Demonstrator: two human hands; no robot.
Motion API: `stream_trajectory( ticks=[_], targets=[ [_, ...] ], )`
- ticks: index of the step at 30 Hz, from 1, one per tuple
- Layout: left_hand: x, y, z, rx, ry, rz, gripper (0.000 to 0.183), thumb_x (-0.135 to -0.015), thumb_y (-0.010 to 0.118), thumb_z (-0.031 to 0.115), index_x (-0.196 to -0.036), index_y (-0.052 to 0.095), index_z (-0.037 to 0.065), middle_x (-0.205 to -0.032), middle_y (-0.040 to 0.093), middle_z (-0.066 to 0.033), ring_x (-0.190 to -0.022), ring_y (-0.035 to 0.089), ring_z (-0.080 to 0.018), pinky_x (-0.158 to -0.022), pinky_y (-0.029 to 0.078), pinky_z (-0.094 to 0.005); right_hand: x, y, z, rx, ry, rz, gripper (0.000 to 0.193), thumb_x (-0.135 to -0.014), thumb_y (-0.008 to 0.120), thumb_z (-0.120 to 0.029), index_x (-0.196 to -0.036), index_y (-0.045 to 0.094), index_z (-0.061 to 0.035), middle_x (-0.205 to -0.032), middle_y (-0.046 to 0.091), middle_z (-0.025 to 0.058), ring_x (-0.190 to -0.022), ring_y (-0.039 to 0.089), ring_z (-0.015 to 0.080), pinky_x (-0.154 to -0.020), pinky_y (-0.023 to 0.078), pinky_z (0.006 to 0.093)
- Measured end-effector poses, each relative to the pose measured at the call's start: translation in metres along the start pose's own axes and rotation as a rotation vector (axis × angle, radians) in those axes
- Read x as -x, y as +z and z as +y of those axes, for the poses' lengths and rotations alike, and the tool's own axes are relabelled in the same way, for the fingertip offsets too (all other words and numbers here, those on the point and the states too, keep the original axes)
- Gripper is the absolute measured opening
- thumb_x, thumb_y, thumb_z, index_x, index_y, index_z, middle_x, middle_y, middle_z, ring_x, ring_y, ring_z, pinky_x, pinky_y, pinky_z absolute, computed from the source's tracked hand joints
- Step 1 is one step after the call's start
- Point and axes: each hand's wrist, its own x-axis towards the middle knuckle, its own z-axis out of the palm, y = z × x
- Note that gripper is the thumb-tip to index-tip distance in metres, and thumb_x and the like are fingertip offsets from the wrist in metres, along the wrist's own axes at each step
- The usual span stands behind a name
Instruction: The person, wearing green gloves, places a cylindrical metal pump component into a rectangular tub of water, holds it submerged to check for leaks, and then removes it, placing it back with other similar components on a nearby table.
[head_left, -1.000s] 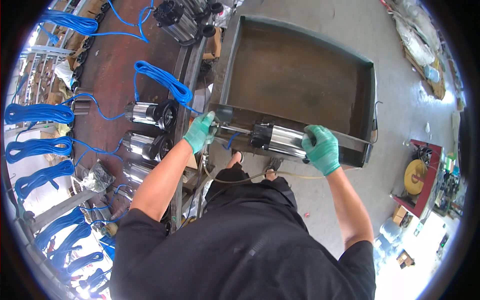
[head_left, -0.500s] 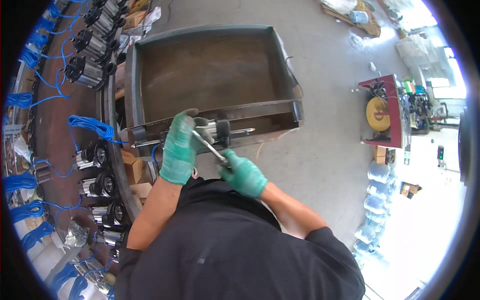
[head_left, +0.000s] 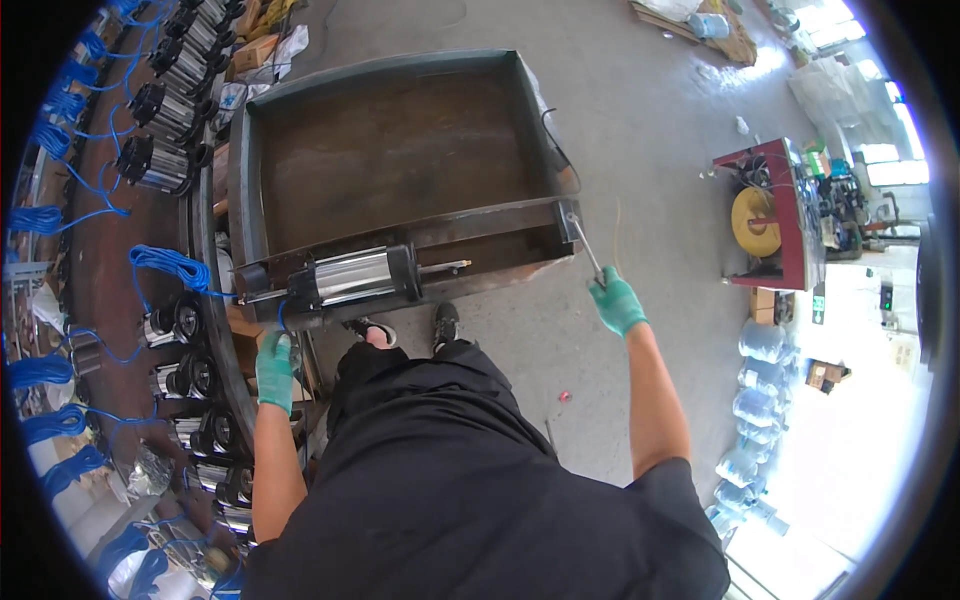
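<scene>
My right hand (head_left: 618, 305), in a green glove, is closed round the lower end of a long, thin metal tool (head_left: 587, 243). The tool's far tip is at the right end of the front ledge of a rusty metal tank (head_left: 400, 225). Across that ledge lies a silver motor-like cylinder (head_left: 352, 277) with black end pieces and a thin shaft sticking out on the right; a blue cable comes off its left part. My gloved left hand (head_left: 275, 372) is lowered near the bench edge, apart from the cylinder. Its fingers are mostly hidden.
Several similar black-and-silver cylinders (head_left: 160, 163) with coiled blue cables (head_left: 172, 264) line the brown bench (head_left: 100, 240) at left. Cardboard boxes stand beneath its edge. At right is a red-framed machine (head_left: 785, 215) with a yellow reel, and blue water bottles (head_left: 760, 340).
My hands have parted. The right one has moved right with the tool to the tank's corner; the left one has dropped down and left, uncovering the cylinder.
</scene>
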Motion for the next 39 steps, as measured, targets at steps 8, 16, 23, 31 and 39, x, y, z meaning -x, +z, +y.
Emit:
stream_trajectory(
  ticks=[8,16,23,31,39],
  targets=[
    [-0.031,-0.007,-0.048,-0.274,0.043,0.115,0.048,-0.097,0.058,0.040,-0.128,0.064,0.004,-0.119,0.070,-0.0209,-0.105,0.069,-0.0345,-0.091,0.052,-0.0434,-0.070,0.072,0.071,-0.134,0.049,0.097,0.027,-0.102,0.061,-0.027,-0.114,0.055,-0.0039,-0.094,0.067,0.0106,-0.073,0.063,0.0203,-0.063,0.053,0.0385],
    [-0.055,-0.005,-0.027,-0.751,-0.017,-0.232,0.051,-0.090,0.066,0.041,-0.121,0.067,0.001,-0.117,0.068,-0.0279,-0.110,0.064,-0.0437,-0.095,0.051,-0.0465,0.011,0.002,-0.194,-0.429,-0.475,0.178,0.034,-0.098,0.066,-0.018,-0.128,0.059,-0.0012,-0.120,0.061,0.0174,-0.109,0.061,0.0315,-0.097,0.050,0.0398],
    [-0.028,-0.012,0.008,-1.021,0.089,-0.389,0.068,-0.093,0.064,0.049,-0.140,0.055,0.001,-0.149,0.048,-0.0246,-0.139,0.043,-0.0418,-0.118,0.033,-0.0455,0.040,0.021,-0.331,0.257,-0.711,-0.113,0.025,-0.090,0.061,-0.016,-0.113,0.065,-0.0079,-0.129,0.061,0.0180,-0.098,0.067,0.0420,-0.082,0.055,0.0500],
    [0.003,-0.137,0.146,-0.916,0.322,-0.258,0.043,-0.094,0.065,0.049,-0.089,0.066,0.006,-0.080,0.065,-0.0207,-0.080,0.064,-0.0424,-0.070,0.049,-0.0504,0.002,-0.035,-0.344,-0.064,-0.640,-0.257,0.014,-0.083,0.056,-0.005,-0.092,0.067,-0.0044,-0.084,0.068,0.0196,-0.077,0.067,0.0362,-0.072,0.052,0.0432],
    [-0.060,-0.114,0.188,-0.850,0.830,-0.024,0.024,-0.095,0.065,0.035,-0.097,0.074,0.013,-0.083,0.063,-0.0106,-0.079,0.066,-0.0326,-0.070,0.052,-0.0438,-0.042,-0.089,-0.355,0.263,-0.660,0.054,0.010,-0.090,0.056,-0.014,-0.095,0.063,-0.0078,-0.092,0.067,0.0173,-0.088,0.065,0.0408,-0.076,0.050,0.0492]
  ],
)
